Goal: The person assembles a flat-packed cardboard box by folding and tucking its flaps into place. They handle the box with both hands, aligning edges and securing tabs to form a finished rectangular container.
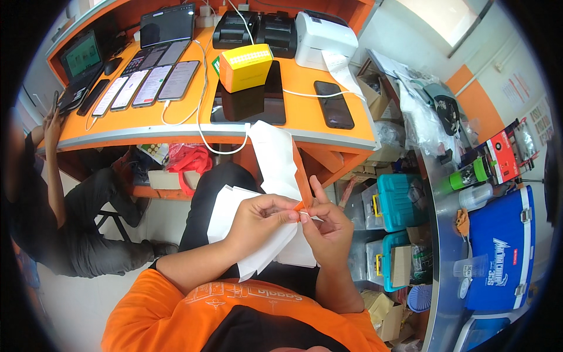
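Note:
My left hand [262, 219] and my right hand [328, 227] meet above my lap, thumbs and fingers pinched together. Between them is the lower end of a paper strip [274, 158], white on its broad face, with a narrow orange side at its right. Its upper end rises to the front edge of the desk. The right index finger sticks up beside the orange side. Several white paper sheets [221, 212] lie loosely across my lap, partly hidden under my hands and forearms. The exact spot where the fingertips grip is small and partly covered.
The orange desk [305, 108] carries several phones [151, 86], a black tablet [258, 114] under a yellow box [245, 69], and a white label printer [324, 39]. A white cable hangs over its edge. A person [82, 234] sits at left. Teal-lidded boxes [400, 202] and a blue cooler [505, 252] stand at right.

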{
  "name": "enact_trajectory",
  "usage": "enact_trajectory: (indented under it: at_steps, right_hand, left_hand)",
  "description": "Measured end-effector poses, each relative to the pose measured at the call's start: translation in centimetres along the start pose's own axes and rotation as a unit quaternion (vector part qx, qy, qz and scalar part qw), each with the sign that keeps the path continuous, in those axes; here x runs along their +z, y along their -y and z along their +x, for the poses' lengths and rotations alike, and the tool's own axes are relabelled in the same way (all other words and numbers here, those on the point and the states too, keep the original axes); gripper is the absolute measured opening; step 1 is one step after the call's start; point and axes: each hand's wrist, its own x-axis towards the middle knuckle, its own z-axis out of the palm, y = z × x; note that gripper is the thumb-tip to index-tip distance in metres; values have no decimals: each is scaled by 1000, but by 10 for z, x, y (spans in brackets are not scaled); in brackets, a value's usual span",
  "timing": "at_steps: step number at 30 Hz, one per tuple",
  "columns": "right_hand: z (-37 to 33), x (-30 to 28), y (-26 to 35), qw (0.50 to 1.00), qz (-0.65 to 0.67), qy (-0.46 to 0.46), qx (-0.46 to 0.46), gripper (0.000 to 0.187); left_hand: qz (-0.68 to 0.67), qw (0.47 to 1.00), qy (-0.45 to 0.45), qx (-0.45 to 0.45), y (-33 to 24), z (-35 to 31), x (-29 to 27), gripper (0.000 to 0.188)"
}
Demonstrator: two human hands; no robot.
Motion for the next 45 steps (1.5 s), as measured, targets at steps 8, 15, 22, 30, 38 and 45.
enact_trajectory:
  at_steps: [8,15,22,30,38,45]
  right_hand:
    - [-3,-1,-5,1000,-2,-11,-28,15]
    - [-2,2,-9,998,-2,-7,-65,14]
    - [-3,5,-11,998,27,0,-58,15]
    - [0,-7,-8,998,-4,52,-33,12]
    - [-1,-2,-11,999,26,20,-30,13]
    - [-3,-4,-3,996,86,6,19,11]
  left_hand:
    - [17,1000,7,-14,-7,-2,7,18]
    - [-16,1000,23,2,-5,-2,7,13]
    - [3,999,21,35,-6,-1,5,13]
    - [36,998,9,41,-7,0,2,15]
    - [56,996,16,70,-4,-1,3,17]
    - [23,998,32,51,-1,4,-3,28]
